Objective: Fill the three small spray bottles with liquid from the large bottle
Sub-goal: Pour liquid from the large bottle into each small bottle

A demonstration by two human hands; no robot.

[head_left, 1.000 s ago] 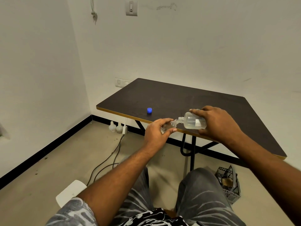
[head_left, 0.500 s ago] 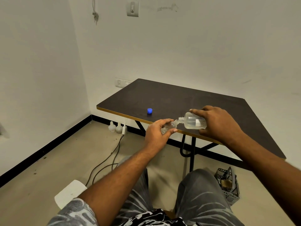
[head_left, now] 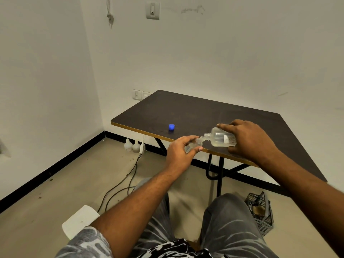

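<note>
bare dark table (head_left: 204, 112) beyond both hands, only a blue cap (head_left: 171, 127) standing left

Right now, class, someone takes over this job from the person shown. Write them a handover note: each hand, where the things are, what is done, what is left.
Left hand holds a small bottle, tilted, at the near edge of the table.
Right hand holds the large bottle tipped sideways, its neck meeting the small bottle's mouth.
Blue cap lies on the table, left of both hands.
Done: large bottle open, pour set up; fill level unreadable.
Left: finish this bottle, then two more, which I cannot identify in view.
</note>
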